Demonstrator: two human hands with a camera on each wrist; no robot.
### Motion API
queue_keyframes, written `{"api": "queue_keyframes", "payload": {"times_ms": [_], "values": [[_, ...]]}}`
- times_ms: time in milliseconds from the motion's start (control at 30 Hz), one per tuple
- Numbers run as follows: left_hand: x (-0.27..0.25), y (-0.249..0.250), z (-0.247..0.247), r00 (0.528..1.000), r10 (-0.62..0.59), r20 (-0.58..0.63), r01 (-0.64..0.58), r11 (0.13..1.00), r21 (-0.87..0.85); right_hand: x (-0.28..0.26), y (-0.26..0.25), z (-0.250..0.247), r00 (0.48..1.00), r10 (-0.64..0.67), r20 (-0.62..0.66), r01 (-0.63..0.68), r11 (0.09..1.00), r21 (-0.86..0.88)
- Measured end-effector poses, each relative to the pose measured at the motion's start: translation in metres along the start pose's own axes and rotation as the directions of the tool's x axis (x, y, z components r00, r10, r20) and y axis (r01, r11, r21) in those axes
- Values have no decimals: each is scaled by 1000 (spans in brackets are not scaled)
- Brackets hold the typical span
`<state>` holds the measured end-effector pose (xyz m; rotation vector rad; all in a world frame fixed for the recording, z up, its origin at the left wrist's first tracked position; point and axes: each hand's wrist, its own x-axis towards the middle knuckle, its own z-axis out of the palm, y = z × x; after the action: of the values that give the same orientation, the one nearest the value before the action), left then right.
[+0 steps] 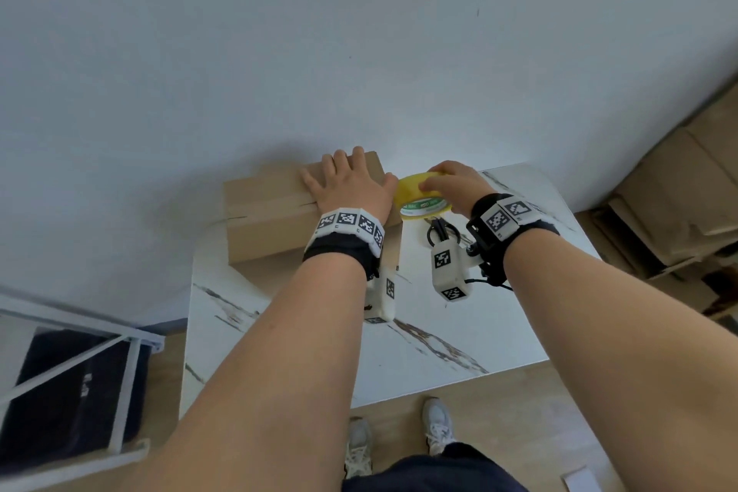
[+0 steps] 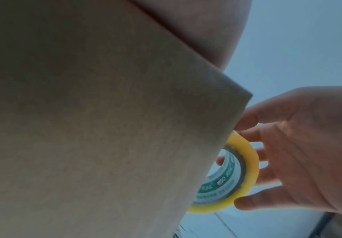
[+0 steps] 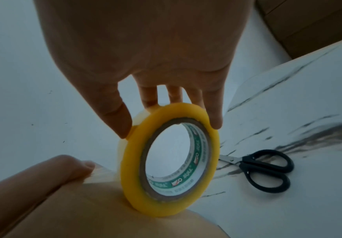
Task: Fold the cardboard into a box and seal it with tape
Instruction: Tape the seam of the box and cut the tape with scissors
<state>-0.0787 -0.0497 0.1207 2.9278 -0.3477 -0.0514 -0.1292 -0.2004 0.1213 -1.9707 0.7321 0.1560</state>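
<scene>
Head view showed the cardboard box [image 1: 275,212] lying on the far left part of the white table [image 1: 459,336], against the wall, with its top flaps closed and a seam running along the top. The left hand [image 1: 351,188] lay flat on the right end of the box, fingers straight and spread, pressing the flaps down. Just beside this end, the right hand [image 1: 455,184] held the yellow tape roll [image 1: 419,196] by its outer edge, thumb on 1 side and fingers curled over the other. In the right wrist view the roll [image 3: 170,161] stood upright and touched the box edge [image 3: 105,209], near the left thumb [image 3: 72,165]. Black scissors [image 3: 266,170] lay on the table to the right of the roll, a little apart from it. Flat cardboard sheets [image 1: 679,204] were stacked on the floor further right.
</scene>
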Motion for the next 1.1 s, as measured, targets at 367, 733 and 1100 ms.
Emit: {"api": "queue_keyframes", "payload": {"times_ms": [367,733,1100], "values": [[-1,5,-3,992,-126,-5,126,992,-14,27,8,5,975,-159,154,175,980,-93],[-4,9,-2,973,-225,-47,224,974,-25,44,41,4,995,-58,-77,57,998,-15],[4,4,7,970,-235,-64,230,970,-76,72,101,33,984,180,10,-147,835,-530]]}}
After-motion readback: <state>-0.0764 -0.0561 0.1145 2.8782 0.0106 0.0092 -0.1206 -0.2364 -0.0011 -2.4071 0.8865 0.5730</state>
